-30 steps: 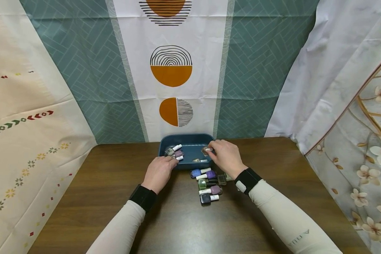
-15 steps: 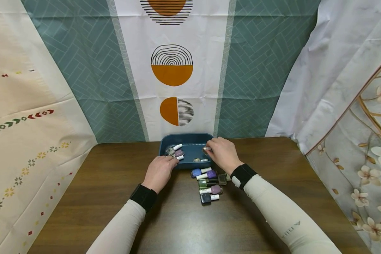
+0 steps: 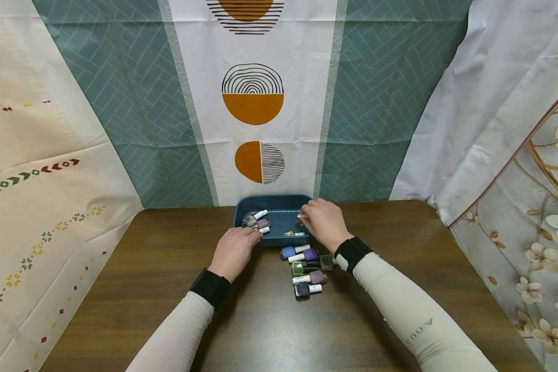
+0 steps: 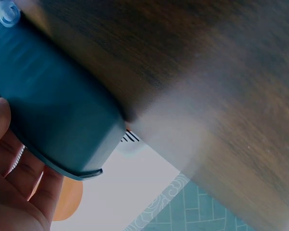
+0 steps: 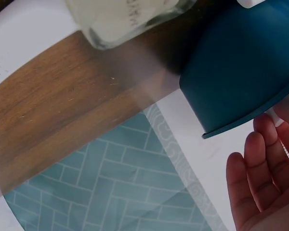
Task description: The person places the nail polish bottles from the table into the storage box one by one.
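My left hand (image 3: 234, 251) rests at the front left corner of a dark blue tray (image 3: 275, 196). In the left wrist view its thumb and fingers grip the tray's rim. My right hand (image 3: 326, 222) is over the tray's right end and pinches a small nail polish bottle (image 3: 300, 219) by its white cap (image 5: 274, 117); the fingers hide part of it. Inside the tray, several bottles lie at the left, among them a mauve one (image 3: 262, 223). Another small bottle (image 3: 289, 234) with a white cap lies along the front wall.
In front of the tray several nail polish bottles lie on the wooden table (image 3: 167, 289): blue (image 3: 288, 252), purple (image 3: 310, 254), green (image 3: 297, 268), mauve (image 3: 316, 278) and near-black (image 3: 302, 290). A patterned curtain (image 3: 367, 129) hangs right behind the tray.
The bottle in my right hand has turned slightly and shows less between the fingers. My right wrist and forearm have shifted a little to the left. The left hand stays at the tray.
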A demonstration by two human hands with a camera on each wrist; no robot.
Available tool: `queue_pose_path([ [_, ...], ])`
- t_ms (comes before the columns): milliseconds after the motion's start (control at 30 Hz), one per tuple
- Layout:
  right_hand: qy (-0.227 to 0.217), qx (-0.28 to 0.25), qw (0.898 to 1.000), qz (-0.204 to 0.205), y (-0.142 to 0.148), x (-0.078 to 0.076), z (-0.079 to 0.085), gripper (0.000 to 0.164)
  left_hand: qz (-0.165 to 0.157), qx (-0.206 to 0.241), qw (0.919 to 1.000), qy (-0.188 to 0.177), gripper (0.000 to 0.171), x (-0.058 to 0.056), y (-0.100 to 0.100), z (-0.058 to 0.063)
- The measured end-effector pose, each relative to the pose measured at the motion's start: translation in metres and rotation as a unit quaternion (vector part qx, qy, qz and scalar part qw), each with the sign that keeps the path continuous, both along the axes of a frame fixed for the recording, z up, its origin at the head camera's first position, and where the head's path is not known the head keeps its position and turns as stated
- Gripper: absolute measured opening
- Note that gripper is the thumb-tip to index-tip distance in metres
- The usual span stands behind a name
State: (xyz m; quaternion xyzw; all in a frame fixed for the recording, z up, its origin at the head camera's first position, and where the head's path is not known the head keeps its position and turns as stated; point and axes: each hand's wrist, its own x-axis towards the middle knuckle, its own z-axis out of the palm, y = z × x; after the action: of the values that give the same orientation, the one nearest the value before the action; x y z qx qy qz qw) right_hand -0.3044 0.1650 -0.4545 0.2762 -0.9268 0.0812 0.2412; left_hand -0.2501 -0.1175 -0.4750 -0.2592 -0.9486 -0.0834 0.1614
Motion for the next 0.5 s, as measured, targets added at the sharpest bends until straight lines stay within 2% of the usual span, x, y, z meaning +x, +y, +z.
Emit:
queue_pose_path([
  [200,0.005,0.005,1.000,-0.005,-0.0009,-0.0036,-0.0010,0.010,-0.001,0.002,1.0000,0.003,0.017,0.0004,0.0000,-0.0002],
  [500,0.005,0.042,0.999,-0.025,-0.0023,-0.0071,-0.0027,0.011,-0.002,0.002,1.0000,0.008,0.016,-0.0006,-0.0001,-0.0011],
])
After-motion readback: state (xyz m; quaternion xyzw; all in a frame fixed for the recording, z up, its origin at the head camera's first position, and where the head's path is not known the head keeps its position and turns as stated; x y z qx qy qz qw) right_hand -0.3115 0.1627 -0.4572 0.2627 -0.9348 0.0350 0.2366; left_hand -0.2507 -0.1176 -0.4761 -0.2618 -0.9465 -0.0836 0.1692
